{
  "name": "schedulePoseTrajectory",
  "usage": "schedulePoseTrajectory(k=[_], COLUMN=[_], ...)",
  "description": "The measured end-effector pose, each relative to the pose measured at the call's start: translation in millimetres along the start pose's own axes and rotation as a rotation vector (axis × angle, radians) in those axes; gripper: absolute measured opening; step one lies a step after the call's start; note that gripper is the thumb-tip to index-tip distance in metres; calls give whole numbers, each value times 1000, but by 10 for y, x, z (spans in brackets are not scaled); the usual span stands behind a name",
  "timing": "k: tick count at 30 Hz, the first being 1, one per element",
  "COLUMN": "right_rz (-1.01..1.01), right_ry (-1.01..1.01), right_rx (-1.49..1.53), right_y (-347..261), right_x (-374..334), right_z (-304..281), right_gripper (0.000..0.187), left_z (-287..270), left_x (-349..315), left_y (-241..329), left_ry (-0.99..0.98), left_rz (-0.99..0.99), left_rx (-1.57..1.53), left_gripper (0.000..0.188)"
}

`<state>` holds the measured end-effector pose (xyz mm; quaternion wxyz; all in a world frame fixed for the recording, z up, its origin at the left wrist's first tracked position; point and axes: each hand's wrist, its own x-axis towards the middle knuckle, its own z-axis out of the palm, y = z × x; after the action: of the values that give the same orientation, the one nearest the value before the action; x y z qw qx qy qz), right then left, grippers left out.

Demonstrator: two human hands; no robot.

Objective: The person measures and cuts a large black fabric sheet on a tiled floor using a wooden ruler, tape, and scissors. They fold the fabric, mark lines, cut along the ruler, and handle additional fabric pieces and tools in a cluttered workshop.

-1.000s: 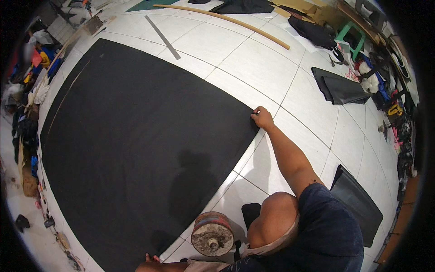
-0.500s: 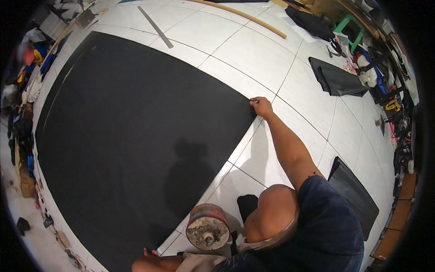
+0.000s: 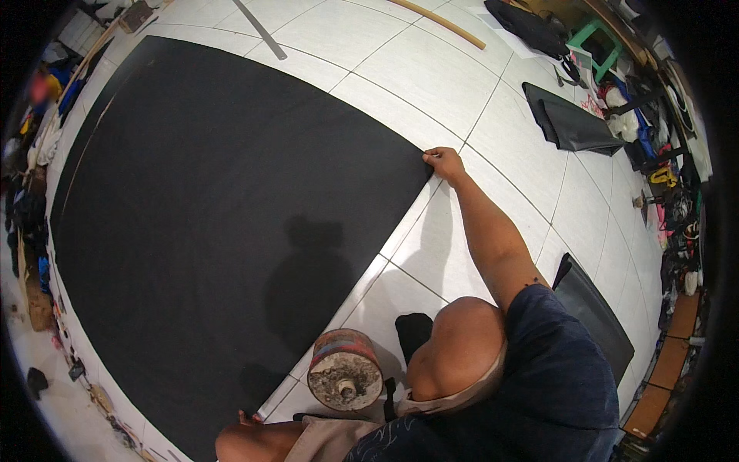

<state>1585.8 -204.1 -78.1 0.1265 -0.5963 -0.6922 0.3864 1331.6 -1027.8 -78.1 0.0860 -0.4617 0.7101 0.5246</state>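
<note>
A large black sheet lies spread over the white tiled floor, a pale crease line running near its far left edge. My right arm is stretched out, and my right hand pinches the sheet's right corner between thumb and fingers. Down at the near edge, only the fingers of my left hand show beside my bent knee. They are closed at the sheet's border; the rest of that hand is hidden. Between my knees, next to the sheet's edge, stands a worn round weight-like block with a knob on top.
A metal ruler and a wooden strip lie beyond the sheet. Folded black sheets and another black piece rest to the right. A green stool stands at the far right; clutter lines the left.
The whole view has shifted slightly, so the sheet, block and floor items appear higher in the picture. Both hands keep their places at the sheet's edge.
</note>
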Motion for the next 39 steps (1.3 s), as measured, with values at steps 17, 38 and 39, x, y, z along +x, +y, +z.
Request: schedulePoseTrajectory(k=[17, 38, 39], right_rz=[-556, -949, -927], right_ry=[138, -711, -713], right_rx=[-841, -805, -823], right_y=[-37, -1015, -1071], right_x=[47, -1989, -2014], right_z=[-53, 881, 825], right_gripper=[42, 81, 83], left_z=[-346, -900, -811], left_x=[-37, 1003, 996], left_y=[-107, -340, -332], left_ry=[217, 562, 567], left_rz=[38, 86, 102], left_rx=[-7, 258, 298], left_gripper=[45, 41, 42])
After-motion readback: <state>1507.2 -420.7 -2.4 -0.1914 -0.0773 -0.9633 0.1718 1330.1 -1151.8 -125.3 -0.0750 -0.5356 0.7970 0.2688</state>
